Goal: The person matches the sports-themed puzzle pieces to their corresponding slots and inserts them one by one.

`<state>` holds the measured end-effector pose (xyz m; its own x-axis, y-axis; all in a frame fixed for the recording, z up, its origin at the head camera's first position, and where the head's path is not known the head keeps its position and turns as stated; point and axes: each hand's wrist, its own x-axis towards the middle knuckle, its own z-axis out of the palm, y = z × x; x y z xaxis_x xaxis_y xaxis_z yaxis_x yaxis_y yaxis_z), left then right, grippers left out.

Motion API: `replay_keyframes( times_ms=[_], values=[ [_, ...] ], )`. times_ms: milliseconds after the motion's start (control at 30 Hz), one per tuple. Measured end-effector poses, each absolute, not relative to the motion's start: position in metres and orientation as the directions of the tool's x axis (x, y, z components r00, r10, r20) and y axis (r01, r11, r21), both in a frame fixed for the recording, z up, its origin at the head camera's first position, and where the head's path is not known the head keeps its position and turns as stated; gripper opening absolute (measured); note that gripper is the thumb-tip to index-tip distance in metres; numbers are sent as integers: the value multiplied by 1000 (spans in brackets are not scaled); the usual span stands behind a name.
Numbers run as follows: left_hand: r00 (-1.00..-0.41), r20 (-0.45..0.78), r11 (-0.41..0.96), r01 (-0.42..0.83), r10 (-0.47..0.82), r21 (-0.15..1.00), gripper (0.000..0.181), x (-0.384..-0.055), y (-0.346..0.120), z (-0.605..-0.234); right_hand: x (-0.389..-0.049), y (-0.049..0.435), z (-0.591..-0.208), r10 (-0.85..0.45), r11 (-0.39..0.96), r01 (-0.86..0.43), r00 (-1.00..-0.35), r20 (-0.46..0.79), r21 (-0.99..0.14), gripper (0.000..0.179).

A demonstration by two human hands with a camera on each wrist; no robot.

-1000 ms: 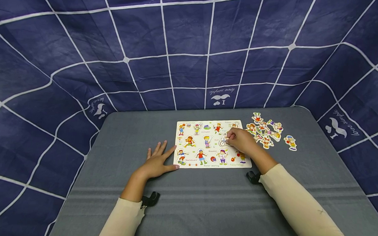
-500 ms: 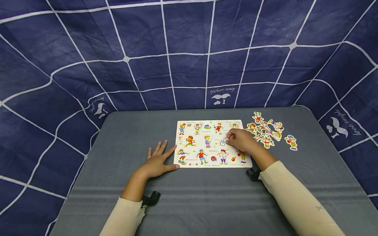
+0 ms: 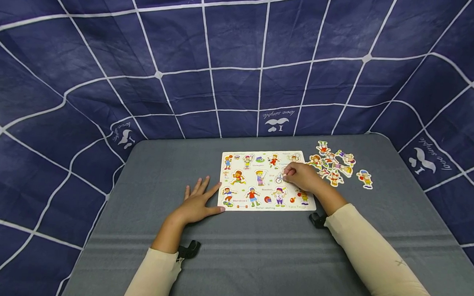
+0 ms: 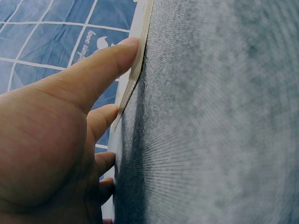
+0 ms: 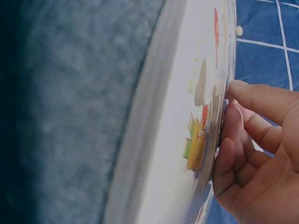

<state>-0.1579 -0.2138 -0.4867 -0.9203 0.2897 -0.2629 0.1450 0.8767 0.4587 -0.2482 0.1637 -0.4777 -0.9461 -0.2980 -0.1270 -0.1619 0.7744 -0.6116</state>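
A pale puzzle board printed with children playing sports lies flat on the grey table. My right hand is over the board's right side, thumb and fingertips pinched at a puzzle piece beside a bicycle picture. In the right wrist view the thumb and fingers meet right at the board's surface; the hand hides most of the piece. My left hand lies with fingers spread at the board's left edge. Its thumb rests on the board's corner, and the index fingertip touches the side edge.
Several cut-out figure pieces lie in an overlapping pile right of the board. One more figure piece sits apart, farther right. A blue cloth with white lines hangs behind the grey table and along its sides.
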Motion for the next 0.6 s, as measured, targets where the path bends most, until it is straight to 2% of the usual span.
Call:
replay_keyframes(
  times_ms=[367, 600],
  values=[
    [-921, -261, 879, 150, 291, 452, 89, -158, -213, -487, -244, 169, -478, -279, 699, -122, -954, -111, -704, 16],
    [-921, -252, 880, 161, 296, 446, 88, -158, -213, -487, -237, 174, -482, -239, 574, -75, -968, -79, -816, 22]
  ],
)
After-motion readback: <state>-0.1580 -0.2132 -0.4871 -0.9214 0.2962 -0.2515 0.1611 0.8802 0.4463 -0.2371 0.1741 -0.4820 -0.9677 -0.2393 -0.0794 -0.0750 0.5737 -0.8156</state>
